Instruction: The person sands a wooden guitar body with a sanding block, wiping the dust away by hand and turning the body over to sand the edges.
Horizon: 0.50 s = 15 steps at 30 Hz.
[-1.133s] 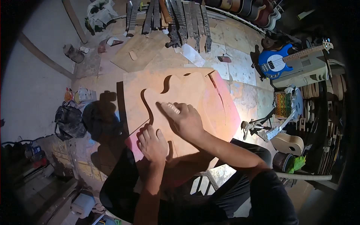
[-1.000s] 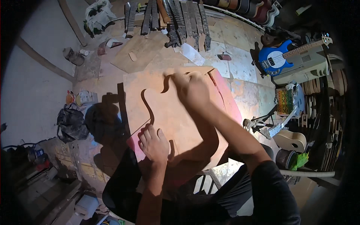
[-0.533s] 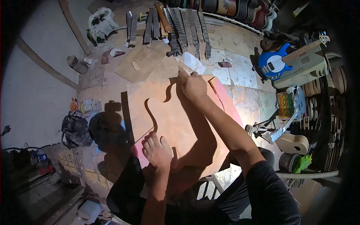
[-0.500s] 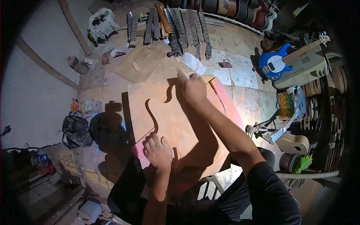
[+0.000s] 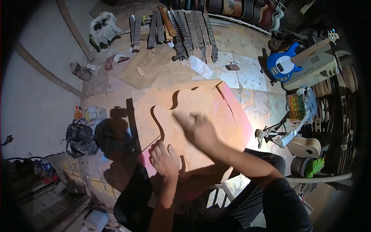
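Note:
A guitar-body shape in pale wood (image 5: 193, 101) lies on a square board (image 5: 236, 120) with pink paint patches and a dark crack at the right. My left hand (image 5: 165, 158) rests on the lower-left edge of the shape, fingers apart and bent slightly, holding nothing. My right hand (image 5: 199, 131) is over the middle of the shape, blurred by motion, gripping a small pale block (image 5: 185, 119) against the wood. My two forearms come in from the bottom, above my dark-clothed legs.
Guitar necks (image 5: 168, 29) lie behind the board near a thin panel (image 5: 143, 69). To the right are a blue bass guitar (image 5: 284, 65), a stand (image 5: 270, 133) and an acoustic guitar body (image 5: 301, 147). A black bag (image 5: 81, 139) lies at the left.
My right hand went up to the far edge of the shape and has come back down-left to its middle. The view has shifted slightly; my left hand stays at the edge.

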### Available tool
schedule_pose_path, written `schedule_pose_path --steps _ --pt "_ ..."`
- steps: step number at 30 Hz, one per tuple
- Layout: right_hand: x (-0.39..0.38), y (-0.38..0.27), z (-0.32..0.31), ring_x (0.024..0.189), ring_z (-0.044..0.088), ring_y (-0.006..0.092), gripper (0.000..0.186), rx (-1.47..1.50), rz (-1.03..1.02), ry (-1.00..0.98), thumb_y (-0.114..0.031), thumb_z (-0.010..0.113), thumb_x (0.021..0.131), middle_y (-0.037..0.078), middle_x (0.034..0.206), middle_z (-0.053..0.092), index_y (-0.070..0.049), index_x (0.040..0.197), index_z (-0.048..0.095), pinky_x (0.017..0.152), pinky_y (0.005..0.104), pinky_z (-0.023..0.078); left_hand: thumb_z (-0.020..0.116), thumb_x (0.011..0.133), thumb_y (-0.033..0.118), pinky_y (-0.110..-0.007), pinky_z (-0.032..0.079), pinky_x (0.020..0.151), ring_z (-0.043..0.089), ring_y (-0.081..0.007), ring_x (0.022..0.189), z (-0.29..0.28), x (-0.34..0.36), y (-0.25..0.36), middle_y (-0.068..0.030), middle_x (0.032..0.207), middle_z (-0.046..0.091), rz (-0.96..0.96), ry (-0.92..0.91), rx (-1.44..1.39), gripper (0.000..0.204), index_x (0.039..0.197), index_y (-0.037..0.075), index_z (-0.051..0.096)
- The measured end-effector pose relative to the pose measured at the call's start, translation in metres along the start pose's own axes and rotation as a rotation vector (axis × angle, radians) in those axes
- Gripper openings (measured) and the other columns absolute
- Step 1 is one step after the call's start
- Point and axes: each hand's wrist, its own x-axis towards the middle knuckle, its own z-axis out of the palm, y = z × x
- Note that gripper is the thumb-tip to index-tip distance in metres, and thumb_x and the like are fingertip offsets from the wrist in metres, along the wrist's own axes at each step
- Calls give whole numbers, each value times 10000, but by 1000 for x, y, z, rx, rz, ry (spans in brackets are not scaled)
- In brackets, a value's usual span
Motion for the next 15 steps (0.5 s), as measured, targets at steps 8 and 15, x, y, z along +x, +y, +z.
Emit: schedule_pose_path --steps 8,15 --pt "66 86 -22 883 678 447 575 -49 298 81 -178 599 1014 270 1071 676 -263 1580 534 669 538 571 630 1024 338 -541 493 963 600 -374 1198 1 -1 11 -153 1259 654 40 3 -28 427 1344 55 631" --pt "-26 9 -16 815 682 415 606 38 -90 -1 -152 632 976 265 1037 678 -354 1545 582 633 494 574 623 1032 322 -536 494 968 600 -375 1194 -2 -1 1 -162 1258 654 5 -9 5 421 1357 55 622"
